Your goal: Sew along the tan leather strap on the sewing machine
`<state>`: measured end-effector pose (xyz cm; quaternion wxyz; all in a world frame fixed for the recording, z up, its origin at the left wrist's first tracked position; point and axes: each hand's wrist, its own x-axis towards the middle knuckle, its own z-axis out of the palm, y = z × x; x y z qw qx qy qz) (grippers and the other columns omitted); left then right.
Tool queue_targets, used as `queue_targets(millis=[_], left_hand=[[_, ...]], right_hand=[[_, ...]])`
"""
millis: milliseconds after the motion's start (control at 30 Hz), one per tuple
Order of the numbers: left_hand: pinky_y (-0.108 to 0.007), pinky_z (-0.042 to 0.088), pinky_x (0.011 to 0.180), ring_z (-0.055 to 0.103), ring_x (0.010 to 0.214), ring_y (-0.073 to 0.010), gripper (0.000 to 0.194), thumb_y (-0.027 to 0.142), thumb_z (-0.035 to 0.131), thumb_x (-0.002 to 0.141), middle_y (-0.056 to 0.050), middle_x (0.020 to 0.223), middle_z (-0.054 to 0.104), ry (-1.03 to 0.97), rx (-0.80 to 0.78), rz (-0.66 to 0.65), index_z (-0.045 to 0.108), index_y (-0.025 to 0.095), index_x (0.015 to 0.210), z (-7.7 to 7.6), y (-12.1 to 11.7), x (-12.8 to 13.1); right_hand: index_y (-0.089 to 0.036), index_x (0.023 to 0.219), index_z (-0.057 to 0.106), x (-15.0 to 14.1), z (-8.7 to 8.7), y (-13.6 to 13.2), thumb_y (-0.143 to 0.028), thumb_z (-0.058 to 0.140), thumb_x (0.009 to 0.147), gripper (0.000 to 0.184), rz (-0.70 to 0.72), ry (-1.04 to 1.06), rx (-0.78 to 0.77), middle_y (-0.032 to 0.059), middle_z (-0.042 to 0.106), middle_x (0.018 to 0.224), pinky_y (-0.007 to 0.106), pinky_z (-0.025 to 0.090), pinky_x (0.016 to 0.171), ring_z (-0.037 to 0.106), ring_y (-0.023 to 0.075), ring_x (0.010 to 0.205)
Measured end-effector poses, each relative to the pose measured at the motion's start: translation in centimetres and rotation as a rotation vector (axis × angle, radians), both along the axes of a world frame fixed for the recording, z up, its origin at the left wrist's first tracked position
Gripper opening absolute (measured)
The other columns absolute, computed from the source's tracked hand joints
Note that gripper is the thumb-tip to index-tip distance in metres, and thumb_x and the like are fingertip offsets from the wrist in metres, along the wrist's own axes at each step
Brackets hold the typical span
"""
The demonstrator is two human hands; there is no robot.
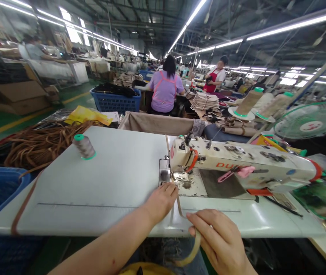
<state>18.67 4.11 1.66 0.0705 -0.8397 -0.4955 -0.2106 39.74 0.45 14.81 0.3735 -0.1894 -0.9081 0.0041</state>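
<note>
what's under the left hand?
The left hand is over the white table, beside the sewing machine. A narrow tan strip runs from the right hand to the left fingertips. Whatever lies directly beneath palm and fingers is covered.

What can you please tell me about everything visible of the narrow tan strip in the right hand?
The narrow, flat tan strip looks like leather or tape. From the white metal sewing machine it runs past the left hand, bends into the right hand, which pinches it, then curves loosely down in front of the pale tabletop. Its lower end is unclear.
</note>
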Motion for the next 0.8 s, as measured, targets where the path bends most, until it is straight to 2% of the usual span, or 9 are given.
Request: queue_targets(millis=[167,333,567,800], left_hand=[[-0.038,0.052,0.112,0.067,0.118,-0.0245,0.025,0.014,0.056,0.102,-0.014,0.128,0.070,-0.005,0.034,0.016,0.065,0.012,0.126,-0.2,0.1,0.2],[-0.037,0.051,0.113,0.068,0.116,-0.0242,0.026,0.012,0.058,0.101,-0.014,0.122,0.071,-0.005,0.061,0.017,0.065,0.010,0.126,-0.7,0.3,0.3],[-0.039,0.052,0.112,0.068,0.119,-0.0250,0.030,0.015,0.053,0.105,-0.016,0.128,0.071,0.030,0.073,0.001,0.064,0.009,0.132,-0.9,0.4,0.0],[-0.041,0.052,0.112,0.066,0.124,-0.0263,0.030,0.016,0.051,0.106,-0.018,0.133,0.069,0.046,-0.058,-0.007,0.063,0.008,0.133,0.1,0.1,-0.5]], right_hand=[[-0.016,0.126,0.069,-0.2,-2.2,1.0,-0.017,0.057,0.108,0.022,-0.002,-0.084,-0.023,0.0090,0.073,0.102,0.032,0.058,0.077,0.070,0.0194,0.092],[-0.019,0.127,0.069,0.1,-3.5,1.7,-0.021,0.056,0.109,0.023,-0.042,-0.117,-0.064,0.0096,0.074,0.108,0.034,0.060,0.080,0.071,0.0211,0.095],[-0.023,0.129,0.069,-0.6,-4.0,2.0,-0.020,0.055,0.108,0.025,-0.068,-0.147,-0.147,0.0095,0.073,0.111,0.039,0.060,0.083,0.070,0.0235,0.097],[-0.021,0.129,0.069,-0.8,-4.6,1.9,-0.023,0.060,0.107,0.024,-0.065,-0.203,-0.207,0.0106,0.073,0.115,0.044,0.057,0.088,0.068,0.0264,0.104]])
